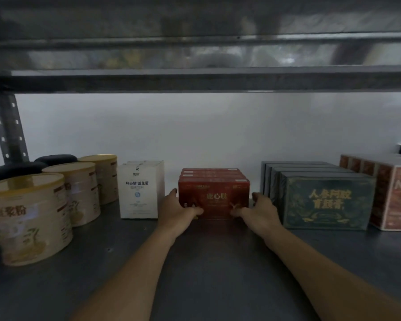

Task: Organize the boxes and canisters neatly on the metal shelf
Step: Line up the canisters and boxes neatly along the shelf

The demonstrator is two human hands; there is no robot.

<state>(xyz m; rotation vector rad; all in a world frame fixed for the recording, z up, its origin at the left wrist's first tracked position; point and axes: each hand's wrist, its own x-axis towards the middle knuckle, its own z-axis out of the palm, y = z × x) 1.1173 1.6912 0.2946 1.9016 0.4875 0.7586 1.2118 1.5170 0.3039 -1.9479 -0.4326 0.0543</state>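
Fingers (pixel 196 210) of left hand (pixel 175 213), right hand (pixel 263 213) grasping red box (pixel 214 196) — front of four, three gold-lidded canisters (pixel 30 218)

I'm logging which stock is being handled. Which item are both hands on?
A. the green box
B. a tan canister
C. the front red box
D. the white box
C: the left hand and right hand hold the front red box, one at each lower side.
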